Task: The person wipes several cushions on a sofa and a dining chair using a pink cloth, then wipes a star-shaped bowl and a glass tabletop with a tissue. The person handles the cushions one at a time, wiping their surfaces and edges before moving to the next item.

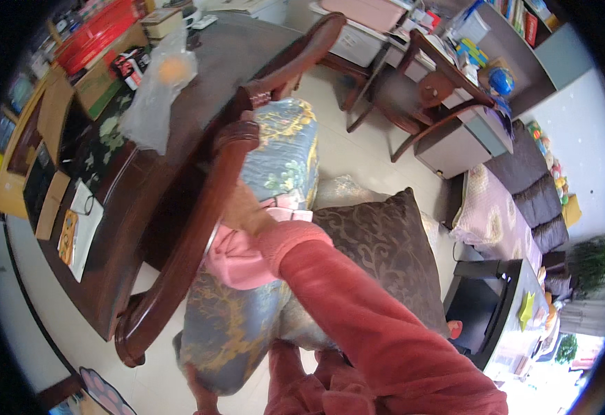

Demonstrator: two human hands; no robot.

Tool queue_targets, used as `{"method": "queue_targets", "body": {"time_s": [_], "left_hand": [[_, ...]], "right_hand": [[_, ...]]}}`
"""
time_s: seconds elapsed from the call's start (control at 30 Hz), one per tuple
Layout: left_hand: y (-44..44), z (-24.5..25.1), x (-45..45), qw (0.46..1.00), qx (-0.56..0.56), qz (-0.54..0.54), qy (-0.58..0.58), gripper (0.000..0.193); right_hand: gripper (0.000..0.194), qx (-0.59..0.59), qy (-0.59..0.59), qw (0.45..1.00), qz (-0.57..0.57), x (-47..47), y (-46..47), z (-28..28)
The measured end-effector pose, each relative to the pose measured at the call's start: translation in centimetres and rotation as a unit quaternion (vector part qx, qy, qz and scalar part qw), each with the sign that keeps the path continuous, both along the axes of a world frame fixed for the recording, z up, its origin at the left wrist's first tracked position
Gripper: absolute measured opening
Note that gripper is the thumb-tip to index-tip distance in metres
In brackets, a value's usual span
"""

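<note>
My right hand [245, 210] reaches in from the lower right, in a red sleeve with a fluffy cuff. It rests by the curved top rail of a dark wooden chair [191, 249], over a bunched pink cloth [240, 259]. The rail hides most of its fingers, so its grip cannot be made out. A grey-blue cushion with yellow floral print [281, 150] lies under and beyond the cloth. Just right of the cloth is a dark brown patterned pillow [378, 249]. My left hand is out of view.
A dark wooden table [230, 44] at upper left holds a clear plastic bag [159, 98], cardboard boxes [56, 114] and a white sheet [85, 228]. Another wooden chair [411, 104] stands by a cluttered desk with a globe [501, 81]. A daybed [494, 212] is at right.
</note>
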State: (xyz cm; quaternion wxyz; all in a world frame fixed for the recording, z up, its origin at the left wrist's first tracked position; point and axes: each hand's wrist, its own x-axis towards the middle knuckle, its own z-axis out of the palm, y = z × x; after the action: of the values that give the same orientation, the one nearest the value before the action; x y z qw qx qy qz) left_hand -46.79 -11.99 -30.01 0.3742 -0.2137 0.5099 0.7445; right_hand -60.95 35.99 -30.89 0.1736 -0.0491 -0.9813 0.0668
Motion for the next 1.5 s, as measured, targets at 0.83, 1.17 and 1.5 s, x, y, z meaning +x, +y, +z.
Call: {"method": "queue_targets", "body": {"time_s": [0.83,1.17,1.5], "left_hand": [[-2.5,-5.5,0.0,0.993,-0.005,0.068,-0.097,0.08],[-1.1,-3.5,0.2,0.996,-0.003,0.054,-0.064,0.079],[-0.4,-2.9,0.1,0.996,-0.033,0.068,-0.052,0.078]], "right_hand": [[0.025,-0.098,0.088,0.991,-0.009,0.4,1.5,-0.8],[0.041,0.01,0.092,0.995,-0.024,-3.9,11.4,-3.4],[0.041,0.043,-0.09,0.991,-0.086,-3.9,10.4,0.0]]}}
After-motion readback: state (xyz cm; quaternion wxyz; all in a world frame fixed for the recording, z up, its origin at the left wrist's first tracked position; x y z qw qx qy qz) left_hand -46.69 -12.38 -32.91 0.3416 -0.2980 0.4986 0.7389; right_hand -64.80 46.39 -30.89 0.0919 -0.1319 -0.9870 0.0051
